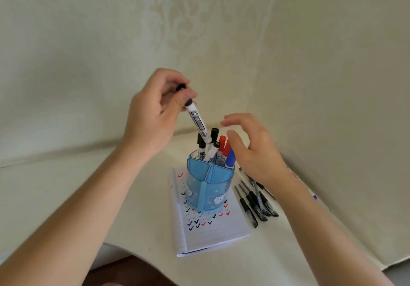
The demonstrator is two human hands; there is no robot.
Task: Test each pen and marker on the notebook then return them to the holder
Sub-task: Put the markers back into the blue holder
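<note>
Head view: marker (197, 122) pinched in left hand (152, 117) over holder (218, 183); right hand (255, 152) slack-fingered, seemingly empty.

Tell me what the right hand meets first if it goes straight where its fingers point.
Probably the white marker held tilted by the left hand above the holder; the right hand's fingers point left at its barrel, though depth is unclear.

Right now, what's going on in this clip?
A person's left hand pinches a black-capped marker by its top, tilted, its lower end among the markers standing in the blue holder. The right hand hovers open beside them, holding nothing. The holder stands on the notebook, covered in tick marks; black pens lie beside it.
</note>
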